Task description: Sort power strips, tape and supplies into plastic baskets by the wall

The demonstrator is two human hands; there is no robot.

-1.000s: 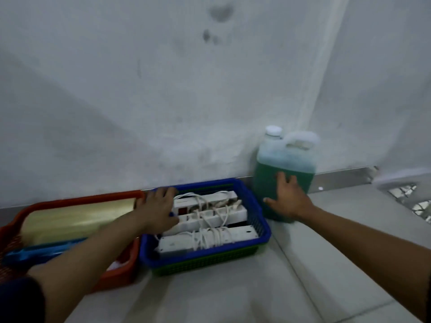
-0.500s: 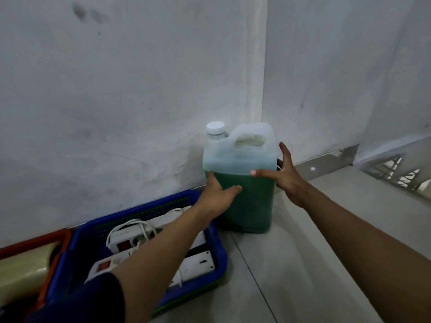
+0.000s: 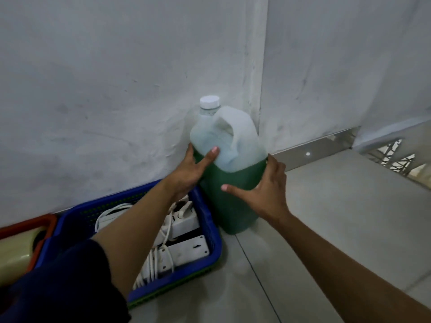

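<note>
A translucent plastic jug [image 3: 233, 183] with a white cap and green liquid stands on the tiled floor against the wall corner. My left hand [image 3: 189, 173] presses its left side and my right hand [image 3: 263, 192] wraps its right side, so both grip it. A blue basket [image 3: 210, 231] to the left holds white power strips [image 3: 184, 250] with coiled cords; my left forearm crosses over it. At the far left an orange basket [image 3: 28, 226] holds a pale yellow roll [image 3: 14, 255].
White walls meet in a corner behind the jug. A metal skirting strip [image 3: 310, 151] runs along the right wall. A patterned grille [image 3: 396, 159] sits at the far right. Tiled floor [image 3: 338, 217] stretches right of the jug.
My left hand left the blue basket's rim and came onto the jug's left side. My right hand shifted lower on the jug's right side. The view swung right.
</note>
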